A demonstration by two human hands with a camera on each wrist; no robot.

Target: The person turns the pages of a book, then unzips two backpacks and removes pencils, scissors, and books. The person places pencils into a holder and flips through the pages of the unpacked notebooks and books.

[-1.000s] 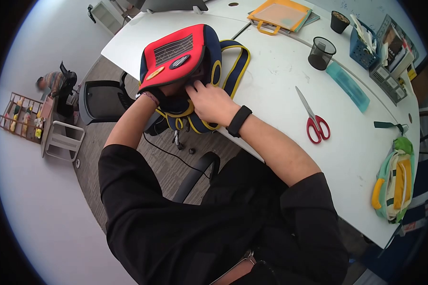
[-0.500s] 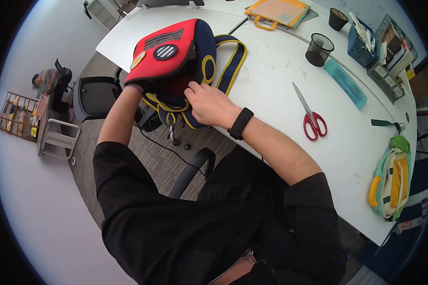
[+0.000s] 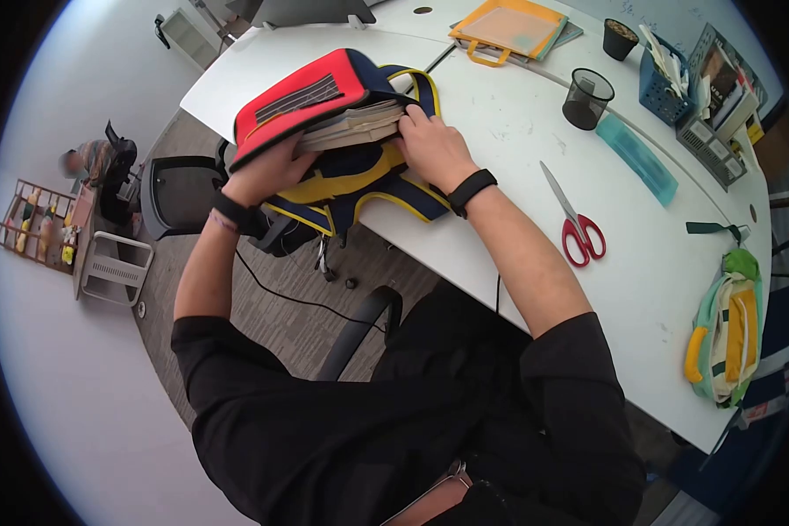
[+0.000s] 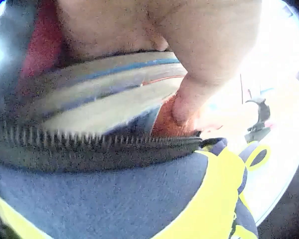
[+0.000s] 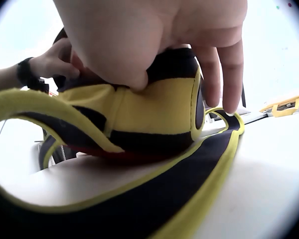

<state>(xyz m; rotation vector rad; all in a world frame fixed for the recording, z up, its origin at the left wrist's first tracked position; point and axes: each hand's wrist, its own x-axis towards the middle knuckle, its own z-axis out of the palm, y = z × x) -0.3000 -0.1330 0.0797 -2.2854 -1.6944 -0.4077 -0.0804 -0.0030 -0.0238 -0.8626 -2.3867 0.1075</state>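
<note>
A red, navy and yellow backpack (image 3: 272, 83) lies on the table's left end, its opening toward me. Inside the opening shows a stack of books (image 3: 352, 129), page edges outward. My left hand (image 3: 267, 173) grips the stack, thumb along the near side and fingers hidden under the red flap. In the left wrist view its thumb presses on an orange cover beside the books (image 4: 94, 92), just behind the zipper (image 4: 99, 149). My right hand (image 3: 436, 149) pinches the backpack's rim at the right of the opening; in the right wrist view two fingers extend down its side.
Red-handled scissors (image 3: 575, 223) lie right of the backpack. Beyond are a teal case (image 3: 637, 160), a mesh pen cup (image 3: 588, 98) and a blue basket (image 3: 664, 92). A green-yellow pouch (image 3: 726, 337) sits at the right edge. Chairs (image 3: 182, 193) stand at the left.
My left hand, earlier deep inside the backpack, has come back toward the opening with the books now showing. The right hand has moved right and up along the rim, and the backpack has tilted.
</note>
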